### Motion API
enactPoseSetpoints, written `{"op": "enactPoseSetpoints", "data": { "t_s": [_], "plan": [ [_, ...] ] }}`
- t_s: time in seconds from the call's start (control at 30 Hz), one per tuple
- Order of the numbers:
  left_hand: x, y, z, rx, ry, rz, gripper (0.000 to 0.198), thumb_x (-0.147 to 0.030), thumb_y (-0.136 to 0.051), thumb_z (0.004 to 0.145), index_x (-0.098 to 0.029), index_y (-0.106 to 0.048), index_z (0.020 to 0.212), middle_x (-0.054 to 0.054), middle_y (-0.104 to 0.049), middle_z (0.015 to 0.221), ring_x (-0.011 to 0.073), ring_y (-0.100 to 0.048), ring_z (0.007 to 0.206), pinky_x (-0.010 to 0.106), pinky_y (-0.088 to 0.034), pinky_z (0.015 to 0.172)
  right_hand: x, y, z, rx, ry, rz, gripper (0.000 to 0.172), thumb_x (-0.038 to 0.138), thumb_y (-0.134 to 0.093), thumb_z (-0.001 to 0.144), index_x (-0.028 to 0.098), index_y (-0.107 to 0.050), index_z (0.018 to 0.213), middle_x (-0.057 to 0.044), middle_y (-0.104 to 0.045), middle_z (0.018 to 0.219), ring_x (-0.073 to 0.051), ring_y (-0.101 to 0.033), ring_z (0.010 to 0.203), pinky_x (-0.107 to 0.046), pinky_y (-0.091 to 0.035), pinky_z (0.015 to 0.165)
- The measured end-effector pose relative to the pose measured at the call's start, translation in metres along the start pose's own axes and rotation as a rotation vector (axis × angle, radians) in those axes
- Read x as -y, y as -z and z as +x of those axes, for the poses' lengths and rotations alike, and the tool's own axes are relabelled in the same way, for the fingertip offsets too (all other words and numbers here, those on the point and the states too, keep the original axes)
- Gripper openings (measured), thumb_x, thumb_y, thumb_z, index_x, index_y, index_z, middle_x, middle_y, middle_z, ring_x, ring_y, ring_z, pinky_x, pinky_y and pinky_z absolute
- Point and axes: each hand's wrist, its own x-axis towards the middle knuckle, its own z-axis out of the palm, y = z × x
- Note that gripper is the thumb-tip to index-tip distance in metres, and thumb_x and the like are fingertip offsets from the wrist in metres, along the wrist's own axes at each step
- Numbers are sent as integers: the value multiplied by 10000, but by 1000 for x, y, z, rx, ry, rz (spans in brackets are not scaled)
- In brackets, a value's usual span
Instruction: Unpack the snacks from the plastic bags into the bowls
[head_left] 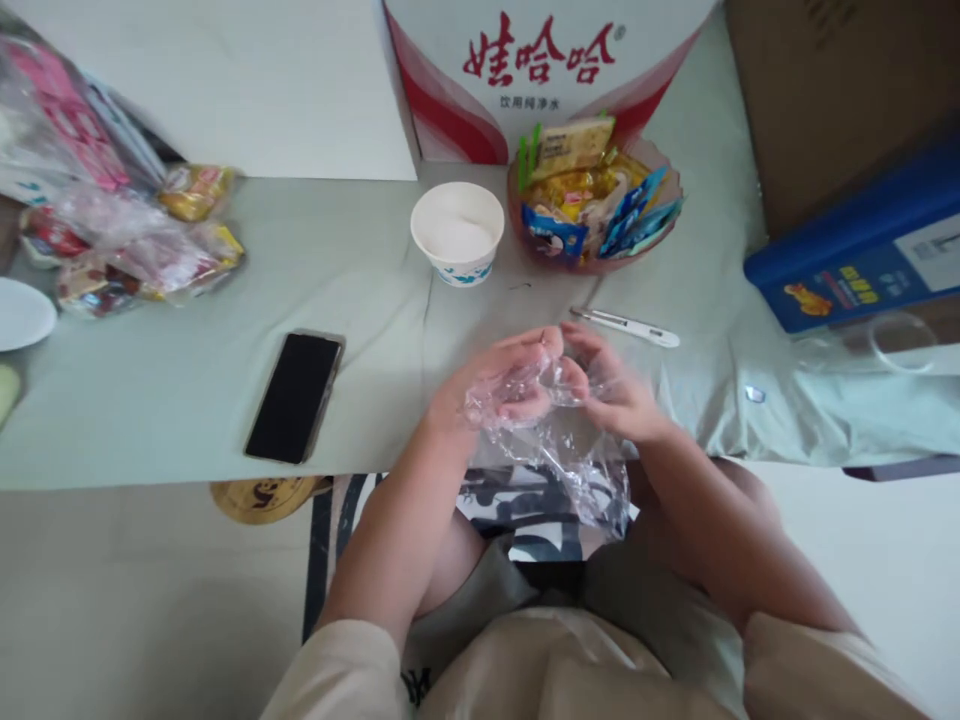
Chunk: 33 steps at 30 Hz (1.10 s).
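Clear, crumpled plastic film (566, 450) hangs between my hands at the table's front edge and drapes down over my lap. My left hand (510, 375) is closed on its left part, with the film wrapped over the fingers. From the right, my right hand (611, 385) pinches the film, its fingertips close to those of my left hand. A white knife-like tool (626, 326) lies just beyond my right hand. Farther back stands a white paper cup (457, 235) with a blue pattern. Beside the cup is a pink translucent bowl (521, 225) filled with packaged snacks.
A black phone (295, 397) lies left of my hands. Wrapped snacks (161, 250) are piled at the far left near a white plate (22, 315). A white box with red print (525, 60) stands behind the cup, and a blue box (862, 240) at the right.
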Motion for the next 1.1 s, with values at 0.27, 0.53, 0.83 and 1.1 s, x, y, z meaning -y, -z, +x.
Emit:
{"op": "enactPoseSetpoints", "data": {
  "t_s": [0.27, 0.53, 0.83, 1.1],
  "plan": [
    [-4, 30, 7, -477, -187, 82, 498, -674, -697, 835, -258, -639, 1103, 102, -765, 1087, 225, -767, 795, 321, -592, 640, 12, 10, 22, -468, -349, 424, 380, 584, -684, 871, 261, -493, 809, 74, -520, 533, -107, -456, 419, -242, -405, 427],
    [1, 36, 6, -690, -221, 378, 504, -360, -889, 706, -241, -648, 1133, -24, -712, 686, 99, -615, 466, 180, -432, 435, 2, 31, 18, -715, -449, 394, 314, 525, -699, 879, 283, -517, 962, 94, -476, 539, -92, -390, 401, -219, -250, 356],
    [-4, 43, 0, -753, -485, 299, 816, -409, -874, 748, -404, -419, 1425, -42, -763, 803, 138, -741, 644, 206, -568, 576, -14, 42, 9, -677, -176, 320, 404, 440, -638, 899, 352, -466, 1254, 30, -654, 850, -127, -535, 545, -282, -468, 520],
    [0, 52, -7, -837, -517, 468, 344, -275, -858, 693, -213, -683, 983, 17, -769, 844, 136, -747, 676, 220, -596, 623, -6, 39, 4, -573, -29, 44, 468, 358, -642, 888, 335, -525, 1341, -19, -656, 972, -174, -623, 754, -363, -576, 729]
  ]
}}
